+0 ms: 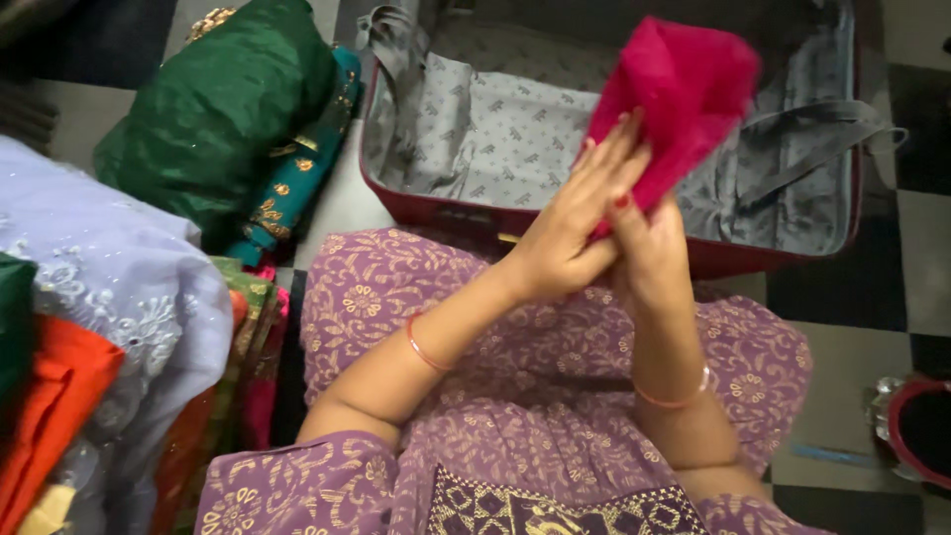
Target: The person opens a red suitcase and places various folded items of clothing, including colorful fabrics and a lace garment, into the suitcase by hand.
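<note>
Pressing flat against each other, both hands hold a folded pink cloth (pixel 684 84) above the near edge of an open suitcase (pixel 475 213). The left hand (pixel 575 223) lies with palm and straight fingers laid against one face of the cloth; the right hand (pixel 649 253) closes on the lower end of the cloth from the other side, fingers wrapped around it. The cloth stands up and away from the hands, over the grey patterned lining (pixel 495 139) of the suitcase, and is not touching it. Judged by its look, the cloth is light, thin and soft; it will sag and unfold if held by one corner only. It is best gripped across the folded lower end, where the layers are stacked, with the second palm flat on the fold to keep it closed. The fabric appears slightly sheer, so snagging on fingernails or bangles is a risk. Grey straps (pixel 802 139) lie loose across the far right corner of the suitcase. A green embroidered garment (pixel 213 109) lies on the floor just beside the left edge of the suitcase, and a pile of clothes (pixel 109 327) in lilac, orange and green sits beside the person's left knee.
</note>
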